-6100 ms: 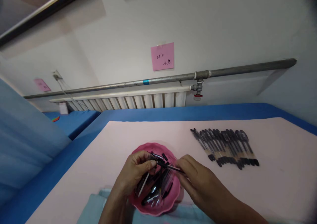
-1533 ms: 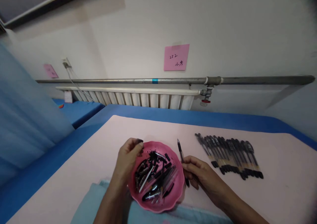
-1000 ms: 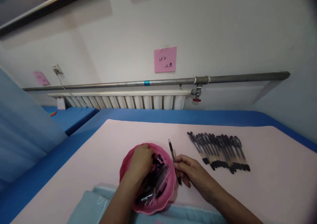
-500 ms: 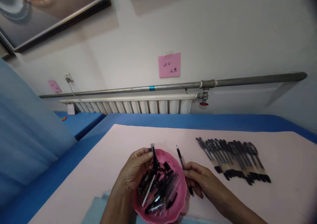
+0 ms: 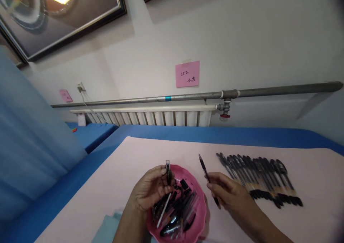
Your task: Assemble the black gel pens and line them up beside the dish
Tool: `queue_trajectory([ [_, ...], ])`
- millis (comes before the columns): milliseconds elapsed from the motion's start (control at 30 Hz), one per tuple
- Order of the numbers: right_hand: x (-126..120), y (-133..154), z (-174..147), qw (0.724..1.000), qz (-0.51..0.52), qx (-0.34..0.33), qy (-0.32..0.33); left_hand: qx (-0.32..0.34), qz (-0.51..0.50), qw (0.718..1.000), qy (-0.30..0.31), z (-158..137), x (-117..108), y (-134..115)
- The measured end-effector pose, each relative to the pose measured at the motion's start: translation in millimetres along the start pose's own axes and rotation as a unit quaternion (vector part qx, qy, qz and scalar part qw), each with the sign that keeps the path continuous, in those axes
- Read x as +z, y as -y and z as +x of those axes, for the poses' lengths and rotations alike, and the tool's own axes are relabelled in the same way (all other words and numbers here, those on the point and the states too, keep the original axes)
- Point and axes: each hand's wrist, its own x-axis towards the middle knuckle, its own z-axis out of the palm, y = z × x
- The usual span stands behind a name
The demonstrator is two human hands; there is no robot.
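Note:
Between thumb and fingers, my left hand (image 5: 152,187) grips a pen cap (image 5: 168,172), clear at its upper end and dark below. It is above the left rim of a pink bowl (image 5: 202,214). Inside the bowl lie loose pen parts (image 5: 178,210): clear barrels, black pieces and a white stick. To the bowl's right, my right hand (image 5: 228,193) pinches an uncapped black ballpoint pen (image 5: 202,165), tilted with its tip pointing up and left. The cap and the pen are apart. Beyond that hand, several assembled pens (image 5: 258,173) lie side by side in a row.
A pink sheet (image 5: 107,185) covers the blue table (image 5: 215,134). A light blue cloth (image 5: 107,227) lies at the near left. Behind the table are a white radiator (image 5: 161,118) and a pipe (image 5: 199,97) with a red-handled valve (image 5: 225,117). A blue curtain (image 5: 34,146) hangs at left.
The view has shifted slightly. My right hand with the pen has moved a little to the right, away from the bowl. The cap in my left hand has turned, showing its clip side.

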Motion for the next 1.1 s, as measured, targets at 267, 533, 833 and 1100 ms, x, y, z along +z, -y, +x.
queue_trajectory([
  [267,-17,23,-7,0.858,-0.322,-0.389,-0.093,-0.036,0.080,0.996,0.034,-1,7,6],
  [533,-18,25,-8,0.802,-0.387,-0.441,-0.111,-0.041,0.118,0.992,0.019,0,6,8],
  [833,-18,30,-10,0.788,-0.394,-0.458,-0.118,-0.052,0.168,0.984,0.031,2,8,8],
  [1100,-10,37,-19,0.746,-0.438,-0.495,-0.086,-0.056,0.203,0.977,0.029,3,7,17],
])
